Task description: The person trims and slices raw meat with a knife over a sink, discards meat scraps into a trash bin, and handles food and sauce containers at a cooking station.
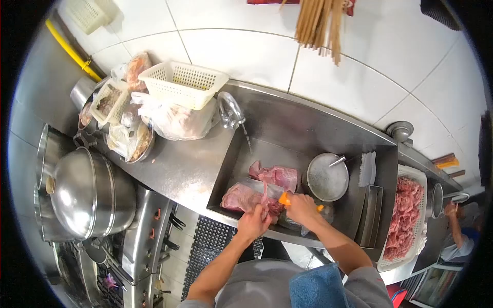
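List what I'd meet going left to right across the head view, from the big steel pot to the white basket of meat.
Big steel pot → plastic bag → tap → left hand → right hand → round metal bowl → white basket of meat.

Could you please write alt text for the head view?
The right hand holds an orange-handled knife at raw meat in a sink; the left hand grips the meat. Water runs from the tap, and a basket of cut meat stands at right.
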A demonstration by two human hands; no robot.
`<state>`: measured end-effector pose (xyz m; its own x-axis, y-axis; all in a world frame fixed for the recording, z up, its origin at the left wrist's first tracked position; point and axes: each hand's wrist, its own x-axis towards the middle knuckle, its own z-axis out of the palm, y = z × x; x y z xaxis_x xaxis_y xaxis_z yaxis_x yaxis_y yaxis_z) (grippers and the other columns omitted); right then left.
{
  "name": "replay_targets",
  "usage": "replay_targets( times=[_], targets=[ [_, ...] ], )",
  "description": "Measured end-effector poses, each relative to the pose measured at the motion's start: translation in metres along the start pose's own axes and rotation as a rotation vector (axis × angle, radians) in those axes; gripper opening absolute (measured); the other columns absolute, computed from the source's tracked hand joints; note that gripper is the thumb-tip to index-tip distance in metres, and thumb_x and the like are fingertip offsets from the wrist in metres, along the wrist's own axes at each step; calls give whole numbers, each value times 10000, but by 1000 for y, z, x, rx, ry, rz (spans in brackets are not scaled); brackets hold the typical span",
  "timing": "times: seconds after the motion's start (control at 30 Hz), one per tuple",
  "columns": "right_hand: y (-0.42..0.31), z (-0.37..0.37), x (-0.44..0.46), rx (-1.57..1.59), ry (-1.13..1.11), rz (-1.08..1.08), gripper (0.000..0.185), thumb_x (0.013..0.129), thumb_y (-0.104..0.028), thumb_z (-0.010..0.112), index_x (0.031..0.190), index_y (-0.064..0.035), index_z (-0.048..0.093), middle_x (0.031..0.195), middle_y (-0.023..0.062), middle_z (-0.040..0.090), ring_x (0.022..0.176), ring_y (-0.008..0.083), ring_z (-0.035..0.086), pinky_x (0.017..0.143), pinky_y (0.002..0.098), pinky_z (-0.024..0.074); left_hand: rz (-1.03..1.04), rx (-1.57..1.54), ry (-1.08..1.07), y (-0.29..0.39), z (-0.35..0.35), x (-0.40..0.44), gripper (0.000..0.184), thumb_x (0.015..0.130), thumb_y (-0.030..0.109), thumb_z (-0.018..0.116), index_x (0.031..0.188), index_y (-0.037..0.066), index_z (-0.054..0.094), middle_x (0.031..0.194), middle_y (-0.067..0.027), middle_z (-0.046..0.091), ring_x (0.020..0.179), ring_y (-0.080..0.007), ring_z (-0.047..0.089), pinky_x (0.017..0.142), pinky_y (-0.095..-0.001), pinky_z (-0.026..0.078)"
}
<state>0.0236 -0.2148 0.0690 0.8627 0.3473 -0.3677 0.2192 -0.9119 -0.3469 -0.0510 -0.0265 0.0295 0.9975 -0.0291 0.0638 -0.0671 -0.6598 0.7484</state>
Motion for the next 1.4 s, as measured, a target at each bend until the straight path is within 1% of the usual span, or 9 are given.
replay_targets(
  times=[0.23,0.47,0.6,0.73,0.83,1.0,1.1,1.23,1.4],
  targets=[
    [42,-41,-77,72,63,128,230,766,-211,681,928,-48,668,880,181,691,871,382,663,771,488,514,-183,-47,-78,-5,0,6,508,779,163,701,1234,105,482,942,-226,681,834,-431,660,710,-494,538],
    [23,15,4,177,7,94,316,760,-278,703,974,-48,672,910,210,685,880,400,656,781,495,516,-115,-36,-123,-5,-24,16,276,809,151,669,1071,66,649,881,-233,675,830,-435,651,729,-471,535],
    [44,31,-34,255,-52,158,328,762,-285,705,984,-46,671,906,226,679,898,407,652,790,495,512,-321,-191,-60,-33,-50,17,270,842,147,635,1073,11,598,833,-263,662,827,-437,657,715,-456,529],
    [49,19,-75,314,-132,162,332,773,-288,696,997,-43,673,924,225,681,910,409,649,795,494,512,-350,41,-24,-34,-72,29,317,860,95,584,1157,15,507,805,-270,648,797,-488,630,740,-474,526],
    [41,19,-72,283,-112,164,324,785,-282,683,987,-29,672,935,229,681,909,414,648,803,498,510,116,203,245,-45,-61,39,285,850,89,586,1110,5,506,810,-276,643,828,-514,612,749,-494,512],
    [19,9,-54,190,-73,113,308,797,-254,663,957,10,665,921,253,676,889,418,655,790,506,511,-311,-19,-189,-23,-64,38,290,800,84,614,1066,18,521,890,-288,632,870,-476,630,727,-473,502],
    [17,-5,-29,49,-26,9,312,797,-252,659,959,15,664,909,248,675,882,408,661,766,499,518,-208,-96,-197,-13,-54,25,312,807,120,624,1083,16,522,921,-299,634,921,-484,621,762,-478,496],
    [21,-35,-46,55,-126,7,312,808,-263,657,958,11,664,921,248,677,838,415,668,745,500,526,-377,-130,-316,14,-59,24,491,831,280,673,1216,25,505,1021,-323,625,1012,-498,590,883,-482,477],
    [15,-11,-81,116,-65,100,352,828,-269,659,1016,28,632,915,249,677,838,417,666,753,517,522,-219,141,-308,12,-40,39,328,899,338,623,896,16,687,802,-258,664,793,-444,648,727,-508,510]
  ],
)
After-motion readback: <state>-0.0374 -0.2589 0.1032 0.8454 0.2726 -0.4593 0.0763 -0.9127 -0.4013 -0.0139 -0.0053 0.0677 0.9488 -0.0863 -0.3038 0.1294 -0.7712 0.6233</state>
